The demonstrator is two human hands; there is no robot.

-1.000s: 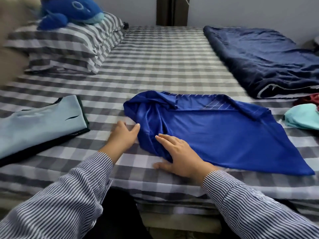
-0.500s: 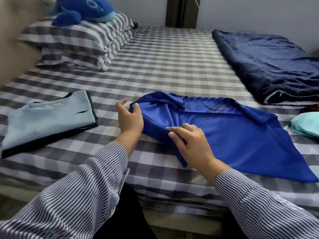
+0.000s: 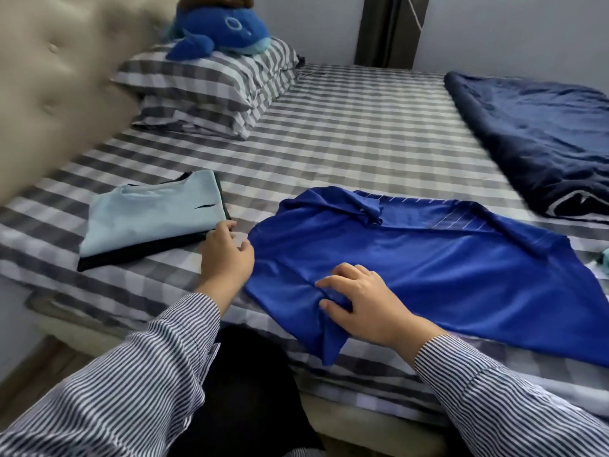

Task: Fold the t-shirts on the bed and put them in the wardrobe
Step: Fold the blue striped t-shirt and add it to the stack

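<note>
A royal blue t-shirt (image 3: 445, 268) lies partly folded and rumpled on the checked bed (image 3: 346, 133), its collar toward the far side. My right hand (image 3: 365, 301) rests on the shirt's near left part and pinches a bunch of its fabric between thumb and fingers. Just off the shirt's left edge, my left hand (image 3: 224, 255) hovers with loosely curled fingers holding nothing, its fingertips by the corner of a folded stack. That stack is a light blue t-shirt (image 3: 151, 219) lying on a dark one (image 3: 138, 252).
Two checked pillows (image 3: 204, 90) with a blue whale plush (image 3: 227, 31) lie at the head, against a padded beige headboard (image 3: 59, 77). A navy blanket (image 3: 540, 133) covers the far right. A bit of teal cloth (image 3: 604, 258) shows at the right edge.
My left hand has let go of the blue shirt's left edge and moved left toward the folded stack. My right hand has slid forward on the shirt. The view has swung left.
</note>
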